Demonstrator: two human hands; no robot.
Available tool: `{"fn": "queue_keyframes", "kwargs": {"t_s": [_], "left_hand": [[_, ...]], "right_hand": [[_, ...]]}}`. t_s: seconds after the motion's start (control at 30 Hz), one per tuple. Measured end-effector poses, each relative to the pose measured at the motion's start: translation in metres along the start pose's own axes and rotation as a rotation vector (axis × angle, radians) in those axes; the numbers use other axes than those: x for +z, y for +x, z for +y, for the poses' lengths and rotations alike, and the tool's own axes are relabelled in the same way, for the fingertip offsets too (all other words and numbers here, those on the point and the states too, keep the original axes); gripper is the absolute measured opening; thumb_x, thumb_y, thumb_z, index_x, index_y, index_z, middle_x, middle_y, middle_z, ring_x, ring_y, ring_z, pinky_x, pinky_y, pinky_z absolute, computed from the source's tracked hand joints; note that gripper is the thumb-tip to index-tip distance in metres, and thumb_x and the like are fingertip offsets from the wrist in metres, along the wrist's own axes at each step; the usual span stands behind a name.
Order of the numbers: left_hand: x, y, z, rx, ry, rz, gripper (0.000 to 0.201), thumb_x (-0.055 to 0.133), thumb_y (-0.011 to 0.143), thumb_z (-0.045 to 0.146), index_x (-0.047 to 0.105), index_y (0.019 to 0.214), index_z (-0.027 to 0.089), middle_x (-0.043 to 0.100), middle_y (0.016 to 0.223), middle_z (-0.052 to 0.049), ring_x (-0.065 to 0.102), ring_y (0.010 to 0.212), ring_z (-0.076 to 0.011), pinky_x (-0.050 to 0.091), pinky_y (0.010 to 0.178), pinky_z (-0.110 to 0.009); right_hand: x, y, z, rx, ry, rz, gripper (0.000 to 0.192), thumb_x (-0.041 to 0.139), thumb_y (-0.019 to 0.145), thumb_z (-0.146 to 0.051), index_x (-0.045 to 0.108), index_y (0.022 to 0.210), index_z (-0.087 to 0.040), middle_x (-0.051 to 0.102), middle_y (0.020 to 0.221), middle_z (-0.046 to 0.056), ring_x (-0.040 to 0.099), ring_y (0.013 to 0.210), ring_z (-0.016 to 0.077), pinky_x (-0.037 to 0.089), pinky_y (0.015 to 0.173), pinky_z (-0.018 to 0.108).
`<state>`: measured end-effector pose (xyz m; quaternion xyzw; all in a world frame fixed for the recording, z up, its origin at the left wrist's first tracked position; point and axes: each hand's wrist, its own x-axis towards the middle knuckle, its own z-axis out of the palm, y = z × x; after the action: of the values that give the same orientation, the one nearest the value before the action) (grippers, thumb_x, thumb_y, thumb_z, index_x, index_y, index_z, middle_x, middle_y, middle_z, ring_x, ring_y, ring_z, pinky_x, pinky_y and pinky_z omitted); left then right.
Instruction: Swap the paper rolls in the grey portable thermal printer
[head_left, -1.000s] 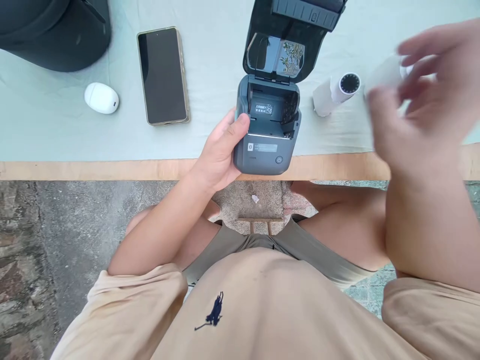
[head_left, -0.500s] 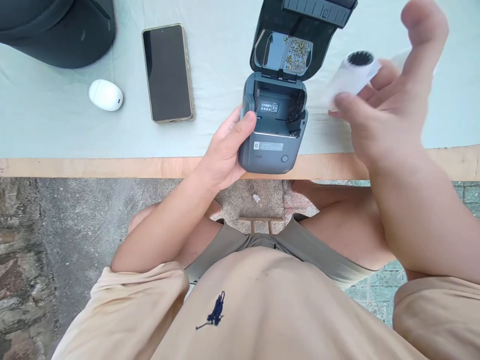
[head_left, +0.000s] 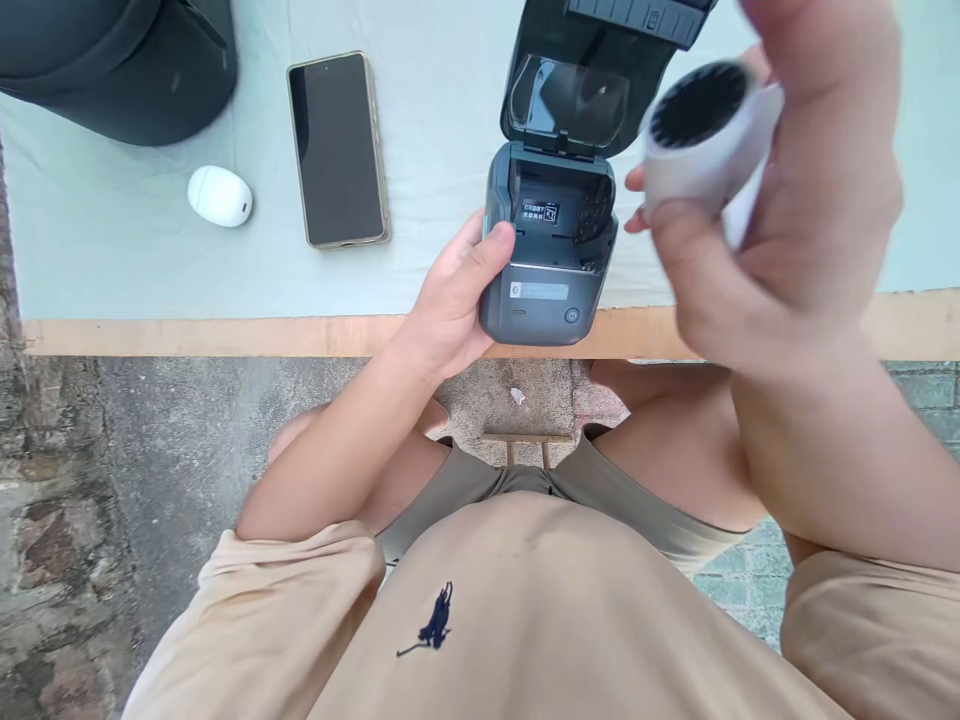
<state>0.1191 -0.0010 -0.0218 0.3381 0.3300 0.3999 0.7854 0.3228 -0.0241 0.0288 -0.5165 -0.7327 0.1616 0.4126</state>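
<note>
A dark grey label printer (head_left: 545, 293) is tilted up near the table's front edge, its lid (head_left: 574, 95) swung back. Inside, its paper bay shows no roll, only a small printed label. My left hand (head_left: 457, 290) grips the printer's left side, thumb over the front rim. To the right of the printer, my right hand (head_left: 780, 220) pinches a white label paper roll (head_left: 694, 165) with a black core facing up. Part of a loose paper end shows between the roll and my palm. The roll is apart from the printer.
A phone (head_left: 339, 150) in a clear case lies left of the printer. Beside it is a white earbud case (head_left: 220, 196). A large black bag or cap-like object (head_left: 120, 70) occupies the far left corner. The cloth-covered table has a bare wooden front edge (head_left: 202, 337).
My right hand has lifted the paper roll higher, closer to the camera, and slightly toward the printer. The left hand and printer stay nearly the same. The reflection in the lid window has changed.
</note>
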Motion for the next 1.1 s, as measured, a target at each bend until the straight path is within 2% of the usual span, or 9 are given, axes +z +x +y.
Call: {"fn": "queue_keyframes", "kwargs": {"t_s": [0.07,0.13,0.27,0.5,0.6,0.67,0.8,1.0,1.1], "left_hand": [[0.001,0.0,0.0,0.009,0.0,0.005,0.024,0.06,0.108,0.041,0.07,0.114,0.021,0.084,0.12,-0.005,0.071,0.142,-0.0266,0.064,0.115,-0.038],[0.0,0.0,0.0,0.012,0.002,0.008,0.023,0.061,0.107,0.041,0.069,0.115,0.022,0.084,0.119,-0.005,0.071,0.142,-0.026,0.065,0.113,-0.036],[0.0,-0.001,0.0,-0.005,-0.011,0.013,0.02,0.061,0.106,0.04,0.067,0.118,0.024,0.083,0.124,-0.005,0.066,0.148,-0.0277,0.066,0.115,-0.04],[0.003,-0.004,0.0,-0.056,-0.064,0.059,0.022,0.067,0.102,0.039,0.068,0.118,0.025,0.08,0.132,-0.004,0.064,0.15,-0.0337,0.065,0.117,-0.046],[0.003,-0.004,0.0,-0.047,-0.058,0.043,0.024,0.07,0.1,0.043,0.067,0.115,0.025,0.08,0.13,-0.004,0.065,0.148,-0.0352,0.065,0.116,-0.048],[0.002,-0.004,0.0,-0.04,-0.044,0.033,0.025,0.07,0.1,0.045,0.067,0.115,0.026,0.081,0.129,-0.004,0.065,0.149,-0.0348,0.065,0.116,-0.049],[-0.001,-0.004,-0.002,-0.023,-0.004,0.034,0.033,0.066,0.101,0.053,0.067,0.12,0.027,0.08,0.129,-0.004,0.064,0.15,-0.0336,0.064,0.116,-0.045],[-0.005,-0.005,-0.003,0.031,0.005,0.042,0.038,0.081,0.085,0.042,0.067,0.115,0.025,0.077,0.123,-0.005,0.064,0.148,-0.0341,0.059,0.119,-0.046],[-0.005,-0.005,-0.002,0.021,-0.005,0.048,0.041,0.082,0.081,0.041,0.065,0.114,0.025,0.076,0.122,-0.005,0.062,0.15,-0.0371,0.058,0.12,-0.051]], "right_hand": [[0.007,0.003,-0.007,-0.173,-0.116,0.027,0.049,0.049,0.105,-0.045,0.062,0.151,-0.034,0.067,0.142,0.004,0.062,0.128,0.0285,0.056,0.107,0.047],[0.014,0.007,-0.007,-0.192,-0.181,0.04,0.045,0.045,0.107,-0.039,0.064,0.147,-0.029,0.071,0.13,0.007,0.065,0.125,0.027,0.055,0.105,0.045],[0.023,0.011,-0.003,-0.14,-0.317,-0.042,0.041,0.048,0.102,-0.028,0.06,0.142,-0.029,0.074,0.128,0.006,0.073,0.117,0.0281,0.055,0.098,0.048],[0.029,0.007,0.01,-0.192,-0.41,0.011,0.027,0.058,0.094,-0.013,0.06,0.112,-0.032,0.079,0.115,0.0,0.077,0.106,0.0263,0.057,0.089,0.046],[0.029,0.007,0.018,-0.219,-0.401,-0.009,0.016,0.06,0.096,-0.015,0.063,0.099,-0.03,0.08,0.12,-0.002,0.077,0.112,0.027,0.056,0.092,0.047],[0.03,0.007,0.021,-0.273,-0.405,0.051,0.012,0.06,0.099,-0.02,0.066,0.094,-0.029,0.081,0.111,-0.003,0.077,0.104,0.0271,0.053,0.086,0.047],[0.038,0.0,0.017,-0.391,-0.376,0.2,0.011,0.063,0.101,-0.025,0.068,0.092,-0.029,0.077,0.088,-0.003,0.071,0.082,0.0223,0.043,0.075,0.042],[0.037,-0.009,0.012,-0.411,-0.253,-0.036,0.017,0.06,0.108,-0.038,0.075,0.106,-0.03,0.08,0.098,0.0,0.074,0.103,0.0251,0.047,0.09,0.046],[0.033,-0.008,0.014,-0.463,-0.199,-0.006,0.009,0.063,0.105,-0.031,0.072,0.104,-0.03,0.08,0.093,-0.005,0.077,0.103,0.0222,0.048,0.087,0.043]]}}
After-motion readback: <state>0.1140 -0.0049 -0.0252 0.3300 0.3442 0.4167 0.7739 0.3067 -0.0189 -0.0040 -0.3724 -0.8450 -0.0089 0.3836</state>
